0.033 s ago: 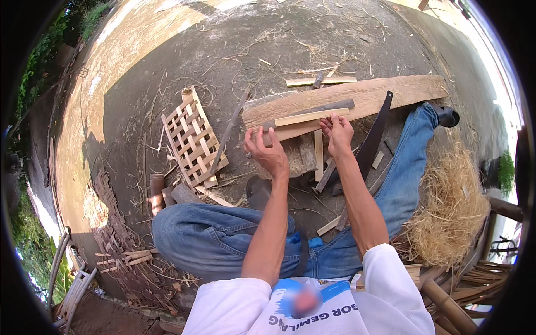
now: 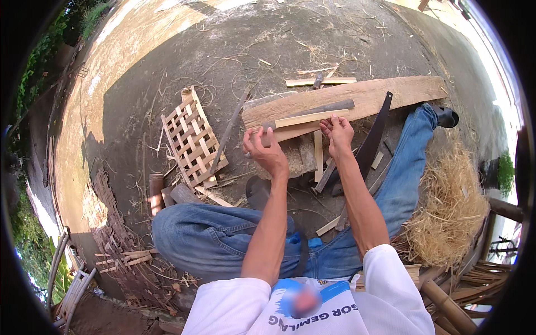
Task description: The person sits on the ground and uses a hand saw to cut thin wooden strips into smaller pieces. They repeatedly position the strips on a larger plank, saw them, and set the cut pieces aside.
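A pale, flat strip of split wood or bamboo (image 2: 304, 118) lies slantwise over a long wooden plank (image 2: 391, 96). Near its right end, my right hand (image 2: 339, 135) pinches the strip between thumb and fingers. My left hand (image 2: 268, 154) is at the strip's left end, fingers curled and spread apart, thumb tip close to the end. Behind the strip, along the plank, rests a dark, long blade-like tool (image 2: 329, 106); its left part runs behind my left fingers. To the right of my right hand, a handsaw (image 2: 373, 142) with a dark blade leans against the plank's near edge.
Left of the plank lies a woven slatted panel (image 2: 192, 137), with a thin dark rod (image 2: 230, 131) across its side. A hammer-like tool (image 2: 318, 81) sits by a pale strip beyond the plank. My jeans-clad legs (image 2: 212, 234) flank the work; shavings (image 2: 446, 206) pile at right.
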Demonstrator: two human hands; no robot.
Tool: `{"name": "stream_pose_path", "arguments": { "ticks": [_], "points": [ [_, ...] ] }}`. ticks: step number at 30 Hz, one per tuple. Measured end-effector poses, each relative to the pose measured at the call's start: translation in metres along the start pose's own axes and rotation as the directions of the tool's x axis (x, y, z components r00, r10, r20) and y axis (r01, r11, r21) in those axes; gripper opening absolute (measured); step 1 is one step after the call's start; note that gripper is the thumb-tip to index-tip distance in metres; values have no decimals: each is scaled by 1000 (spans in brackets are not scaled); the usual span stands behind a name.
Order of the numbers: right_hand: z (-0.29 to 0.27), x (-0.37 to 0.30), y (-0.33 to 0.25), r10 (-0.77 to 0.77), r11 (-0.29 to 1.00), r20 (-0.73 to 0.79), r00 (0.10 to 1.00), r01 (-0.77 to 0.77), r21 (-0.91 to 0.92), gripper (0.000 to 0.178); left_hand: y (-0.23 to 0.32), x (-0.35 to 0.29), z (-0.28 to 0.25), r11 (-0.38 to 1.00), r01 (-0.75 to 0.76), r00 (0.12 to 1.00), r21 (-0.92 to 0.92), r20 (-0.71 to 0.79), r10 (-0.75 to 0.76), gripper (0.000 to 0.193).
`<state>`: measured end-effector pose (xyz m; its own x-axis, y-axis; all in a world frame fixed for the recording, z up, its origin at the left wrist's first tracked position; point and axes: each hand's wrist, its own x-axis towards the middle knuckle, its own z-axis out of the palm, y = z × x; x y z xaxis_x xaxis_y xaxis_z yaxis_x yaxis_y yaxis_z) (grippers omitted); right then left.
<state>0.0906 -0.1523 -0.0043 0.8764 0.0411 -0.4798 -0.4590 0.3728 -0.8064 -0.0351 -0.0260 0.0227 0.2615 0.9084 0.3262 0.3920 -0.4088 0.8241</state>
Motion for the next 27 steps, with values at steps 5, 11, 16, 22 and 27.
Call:
{"name": "stream_pose_path", "arguments": {
  "ticks": [5, 11, 16, 22, 27],
  "points": [
    [-5, -2, -3, 25, 999, 62, 998, -22, -45, 15, -4, 9, 7, 997, 72, 996, -2, 55, -72, 20],
    [-4, -6, -13, 35, 999, 34, 999, -34, -28, 15, -8, 2, 6, 999, -31, 997, -21, 71, 33, 19],
    [-11, -4, -21, 58, 998, 76, 995, -58, -1, 14, -13, -1, 6, 995, -95, 990, 26, 109, 92, 22],
    [-31, 8, -23, 59, 998, -46, 997, -60, -12, 18, -18, -8, 1, 975, -214, 967, 61, 152, 203, 26],
    [-40, 11, -22, 78, 997, -51, 996, -78, 3, 22, -20, -11, -1, 970, -236, 958, 63, 186, 220, 30]
  ]
}}
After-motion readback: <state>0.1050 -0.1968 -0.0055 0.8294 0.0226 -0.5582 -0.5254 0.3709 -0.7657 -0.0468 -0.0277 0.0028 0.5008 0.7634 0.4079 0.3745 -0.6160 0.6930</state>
